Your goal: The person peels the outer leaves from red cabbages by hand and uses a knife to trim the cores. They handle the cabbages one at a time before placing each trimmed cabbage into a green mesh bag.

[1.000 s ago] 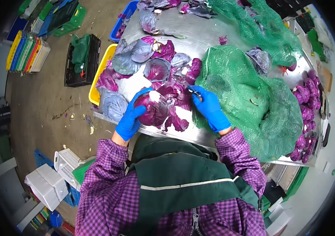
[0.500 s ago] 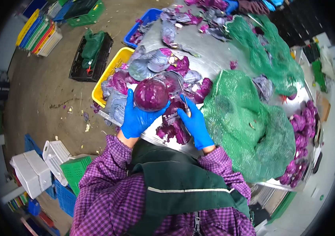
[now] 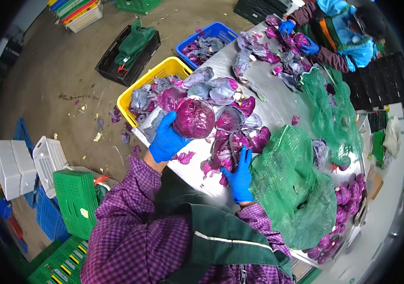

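Note:
A round, glossy red cabbage [image 3: 194, 118] rests in my left hand [image 3: 167, 139], which cups it from the left and below, over the table's near edge. My right hand [image 3: 240, 177] is low over the table, with thumb and fingers around a small knife [image 3: 233, 150]; its thin blade points away from me and is hard to make out against the leaves. Loose purple leaves [image 3: 224, 150] lie just beyond that hand. A green mesh sack [image 3: 289, 189] spreads out to its right.
A yellow crate [image 3: 125, 105] and a blue crate [image 3: 213, 29] of leaves stand along the metal table's [image 3: 277, 106] left side. Another person's gloved hands [image 3: 310, 46] handle cabbage at the far end. Several small cabbages [image 3: 349, 199] lie at right; a black crate [image 3: 128, 54] is on the floor.
My view has swung, bringing the other person into sight. The cabbage has turned in my left hand. My right hand has moved away from it, lower and nearer to me.

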`<state>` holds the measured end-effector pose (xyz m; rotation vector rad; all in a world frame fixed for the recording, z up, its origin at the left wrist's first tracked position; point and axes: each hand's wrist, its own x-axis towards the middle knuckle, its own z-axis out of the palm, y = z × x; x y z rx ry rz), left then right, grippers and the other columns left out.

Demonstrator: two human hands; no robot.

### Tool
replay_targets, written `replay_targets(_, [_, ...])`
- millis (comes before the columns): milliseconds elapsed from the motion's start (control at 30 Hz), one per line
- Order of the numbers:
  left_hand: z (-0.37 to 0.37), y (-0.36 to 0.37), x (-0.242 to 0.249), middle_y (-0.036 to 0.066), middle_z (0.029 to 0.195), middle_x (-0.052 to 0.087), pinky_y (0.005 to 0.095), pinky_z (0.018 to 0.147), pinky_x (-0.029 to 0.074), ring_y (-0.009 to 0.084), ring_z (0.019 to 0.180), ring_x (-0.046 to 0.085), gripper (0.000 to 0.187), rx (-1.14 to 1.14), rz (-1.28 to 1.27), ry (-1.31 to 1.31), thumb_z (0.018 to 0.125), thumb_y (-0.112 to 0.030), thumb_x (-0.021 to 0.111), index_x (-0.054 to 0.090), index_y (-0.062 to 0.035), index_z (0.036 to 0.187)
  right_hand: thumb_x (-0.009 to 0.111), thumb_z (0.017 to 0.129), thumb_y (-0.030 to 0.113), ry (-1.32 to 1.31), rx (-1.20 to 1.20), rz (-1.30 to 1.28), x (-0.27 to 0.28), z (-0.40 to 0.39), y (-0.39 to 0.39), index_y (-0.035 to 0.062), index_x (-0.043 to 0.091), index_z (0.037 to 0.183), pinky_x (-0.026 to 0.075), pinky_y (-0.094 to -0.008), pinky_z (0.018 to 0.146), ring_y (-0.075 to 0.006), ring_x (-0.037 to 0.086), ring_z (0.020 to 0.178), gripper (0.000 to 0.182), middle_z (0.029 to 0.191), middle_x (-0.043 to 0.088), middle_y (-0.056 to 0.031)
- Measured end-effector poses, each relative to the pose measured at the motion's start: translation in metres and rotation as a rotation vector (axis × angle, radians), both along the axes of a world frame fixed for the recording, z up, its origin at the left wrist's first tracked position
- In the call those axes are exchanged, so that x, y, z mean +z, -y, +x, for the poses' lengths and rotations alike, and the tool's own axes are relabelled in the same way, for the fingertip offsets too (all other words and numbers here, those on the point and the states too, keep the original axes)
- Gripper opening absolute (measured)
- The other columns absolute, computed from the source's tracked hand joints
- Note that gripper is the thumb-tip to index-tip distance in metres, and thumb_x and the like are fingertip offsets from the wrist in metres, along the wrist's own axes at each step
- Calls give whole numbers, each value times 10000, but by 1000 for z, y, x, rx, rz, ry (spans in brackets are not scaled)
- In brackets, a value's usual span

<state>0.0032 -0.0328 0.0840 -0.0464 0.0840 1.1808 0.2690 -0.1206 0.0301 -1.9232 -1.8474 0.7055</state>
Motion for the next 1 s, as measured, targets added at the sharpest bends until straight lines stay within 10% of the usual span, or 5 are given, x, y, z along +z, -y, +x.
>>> replay_targets(667, [-24, -14, 6, 142, 1384, 411, 522, 1057, 354, 306, 1278, 410, 550, 283, -103, 14, 940, -445, 442, 376, -114, 1374, 831, 611, 317, 101, 87, -117, -30, -55, -197, 82, 79, 1473, 414, -429, 994, -448, 407, 1246, 1169, 1466, 146, -317])
replay_targets(833, [-26, -14, 1, 134, 1371, 427, 498, 1057, 364, 297, 1264, 424, 550, 324, -83, 43, 939, -479, 421, 393, -134, 1367, 748, 745, 182, -558, 70, -169, -51, -70, -229, 38, 388, 1381, 426, -339, 969, -280, 491, 1207, 745, 1334, 480, -204])
replay_targets(1000, [-30, -8, 0, 125, 1368, 434, 495, 1044, 383, 294, 1257, 432, 552, 335, -115, 72, 929, -494, 434, 403, -152, 1360, 663, 846, 183, -671, 134, -290, -12, -95, -165, 34, 544, 1244, 499, -265, 642, -104, 586, 744, 442, 956, 654, -63])
